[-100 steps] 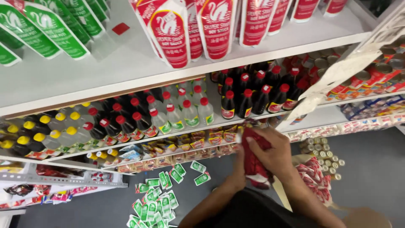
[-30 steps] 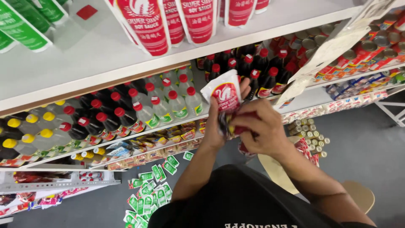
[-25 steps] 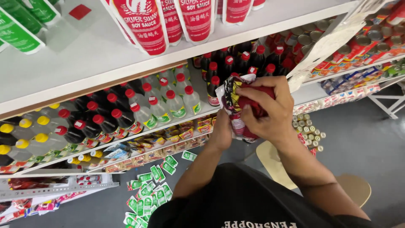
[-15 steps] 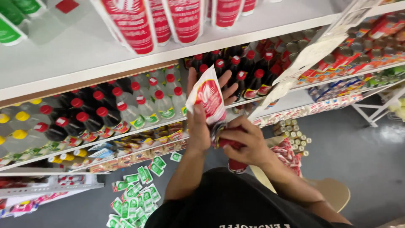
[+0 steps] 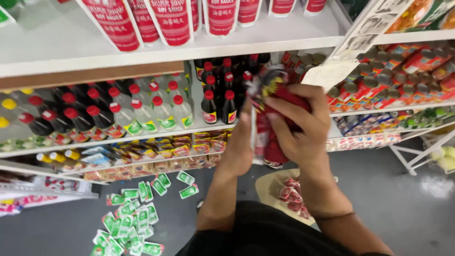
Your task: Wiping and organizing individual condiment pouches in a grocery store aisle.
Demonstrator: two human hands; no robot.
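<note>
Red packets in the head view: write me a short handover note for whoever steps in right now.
Left hand: behind the bunch of red packets, steadying it from the back; the grip itself is hidden.
Right hand: fingers closed over the front of the bunch, held up in front of the dark bottles on the middle shelf.
More red packets lie on a tan surface below.
Done: bunch gathered in both hands.
Left: none of the held bunch is on a shelf yet.
</note>
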